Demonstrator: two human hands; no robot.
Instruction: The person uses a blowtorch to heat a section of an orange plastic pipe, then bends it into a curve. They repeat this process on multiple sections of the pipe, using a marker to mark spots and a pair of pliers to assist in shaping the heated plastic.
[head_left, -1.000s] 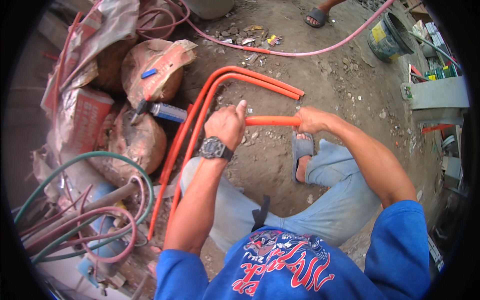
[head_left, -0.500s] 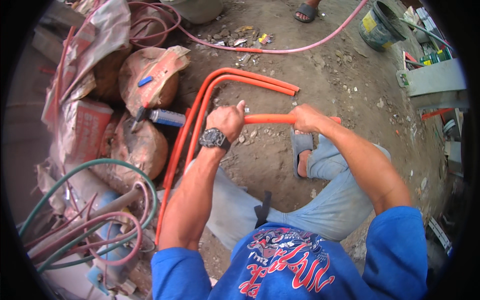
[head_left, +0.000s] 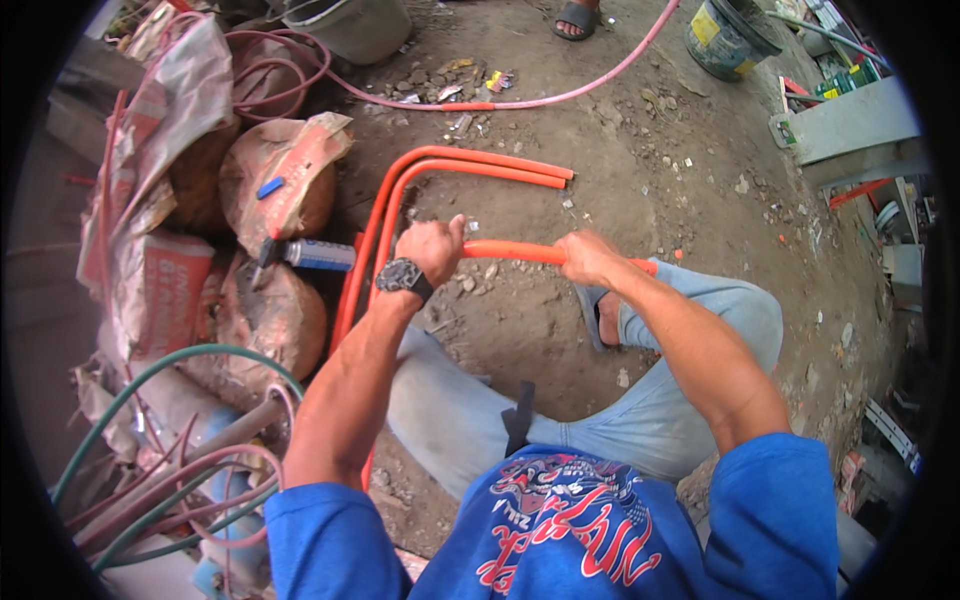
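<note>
My left hand [head_left: 431,250] is closed round an orange pipe [head_left: 510,251], its thumb raised. My right hand [head_left: 585,258] grips the same pipe, whose end sticks out past it over my right knee. The length between my fists looks slightly bowed. Just beyond, two bent orange pipes [head_left: 465,152] lie on the dirt, their long legs passing left of my left hand. A spray can [head_left: 318,255] lies on the worn sacks to the left, beside a tool with a black head [head_left: 270,253]. A small blue object [head_left: 270,187] rests on the upper sack.
Coiled pink and green hoses [head_left: 220,350] lie at lower left; a pink hose [head_left: 560,102] crosses the ground ahead. Buckets [head_left: 730,40] [head_left: 350,30] stand at the back, near another person's sandalled foot [head_left: 577,22]. A grey board [head_left: 850,125] and assorted clutter line the right.
My right hand has slid inward along the pipe, exposing its end. The pipe has gone from straight to slightly bowed. Both hands sit farther left in the picture as the view has shifted.
</note>
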